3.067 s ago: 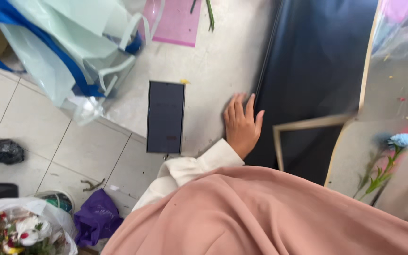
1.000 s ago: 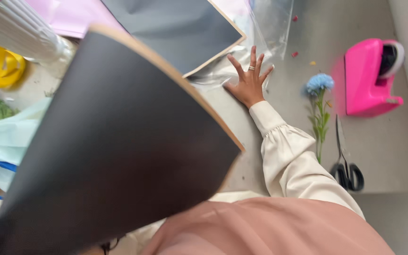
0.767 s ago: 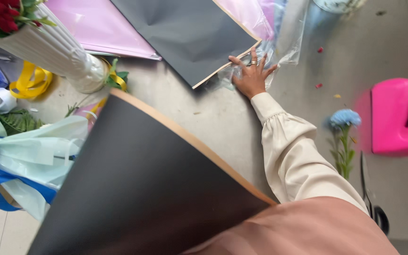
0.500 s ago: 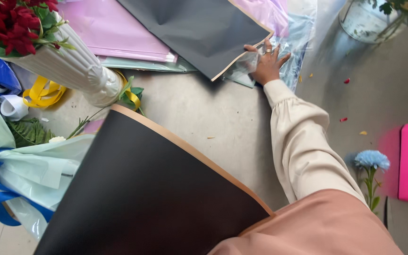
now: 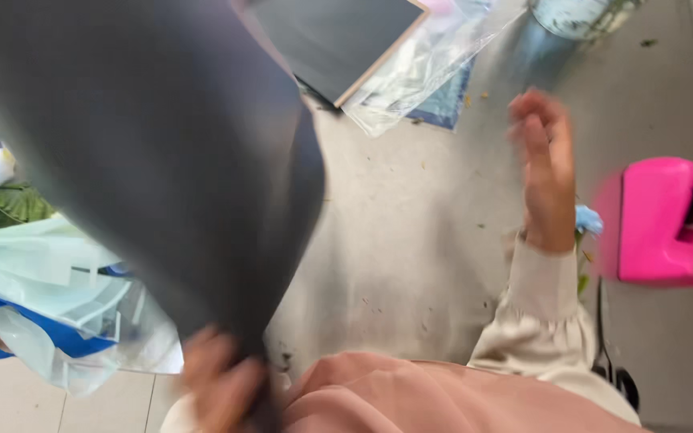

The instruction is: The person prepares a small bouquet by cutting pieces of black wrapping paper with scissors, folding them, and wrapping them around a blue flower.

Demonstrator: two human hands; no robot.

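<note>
My left hand (image 5: pixel 220 385) at the bottom of the head view pinches the lower edge of a large dark grey wrapping sheet (image 5: pixel 146 152), which is lifted and fills the upper left. My right hand (image 5: pixel 545 168) is raised above the grey table (image 5: pixel 411 240) with fingers apart and nothing in it; it is blurred by motion. A second dark sheet with a tan border (image 5: pixel 338 40) lies flat at the far side, next to clear cellophane (image 5: pixel 435 64).
A pink tape dispenser (image 5: pixel 663 220) stands at the right. A small blue flower (image 5: pixel 589 220) peeks from behind my right wrist, and black scissors (image 5: pixel 615 373) lie beside my sleeve. Pale green and blue wrapping (image 5: pixel 42 297) is heaped at the left table edge. A glass vase (image 5: pixel 579 12) stands at the far side.
My right hand has left the far dark sheet and pulled back toward me, now raised over the table. The held dark sheet has swung up and now covers the upper left.
</note>
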